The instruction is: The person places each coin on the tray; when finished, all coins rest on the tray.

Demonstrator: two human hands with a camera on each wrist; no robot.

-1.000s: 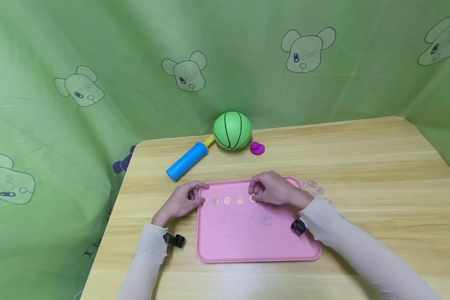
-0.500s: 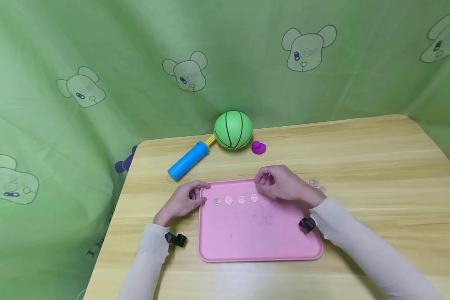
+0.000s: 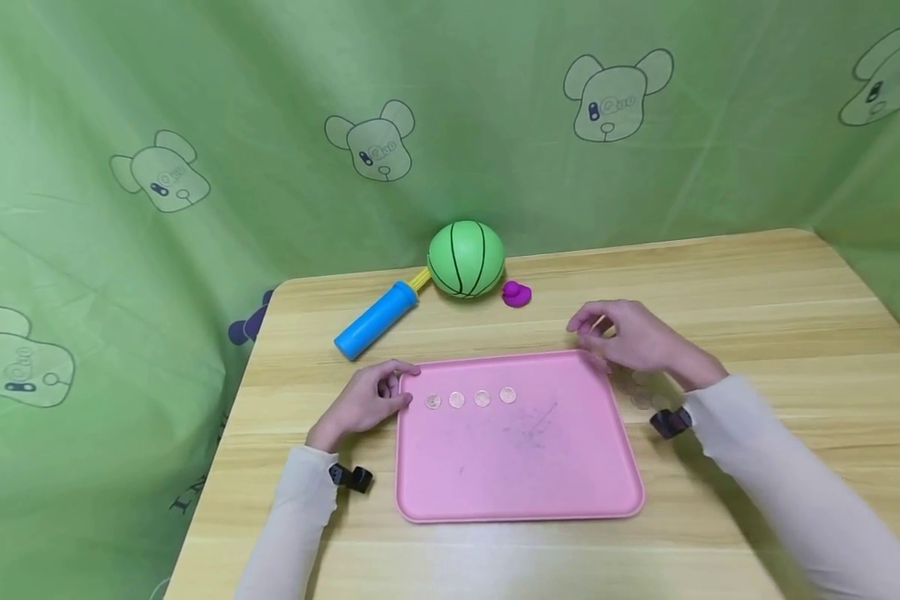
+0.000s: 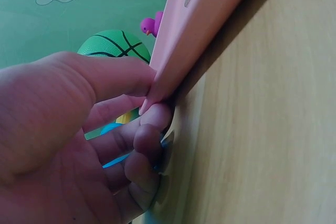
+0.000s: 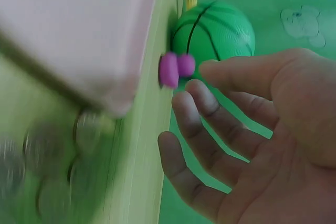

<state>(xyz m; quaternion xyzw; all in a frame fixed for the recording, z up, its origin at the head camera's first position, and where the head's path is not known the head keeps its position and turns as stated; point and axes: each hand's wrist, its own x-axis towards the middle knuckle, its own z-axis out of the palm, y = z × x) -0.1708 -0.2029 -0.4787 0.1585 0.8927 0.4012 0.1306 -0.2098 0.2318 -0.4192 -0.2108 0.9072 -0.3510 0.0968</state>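
Note:
A pink tray [image 3: 525, 467] lies on the table, with a row of several coins [image 3: 482, 398] near its far side. My left hand [image 3: 363, 402] grips the tray's left rim near the far corner; in the left wrist view the thumb [image 4: 121, 74] presses on the rim and fingertips sit under it. Over the tray's far right corner hovers my right hand [image 3: 630, 337]. Its fingers [image 5: 197, 124] are loosely bent and apart, with nothing between them. Below that hand, loose coins [image 5: 52, 198] lie on the table beside the tray, partly hidden in the head view and blurred in the right wrist view.
Toward the back of the table are a green ball [image 3: 467, 259], a blue hand pump [image 3: 377, 320] with a yellow end, and a small purple rubber duck [image 4: 151, 24]. A green curtain [image 3: 495, 167] hangs behind the table [image 3: 780, 333].
My right hand has left the fourth coin of the row and moved right, off the tray, toward the loose coins. My left hand has stayed on the rim.

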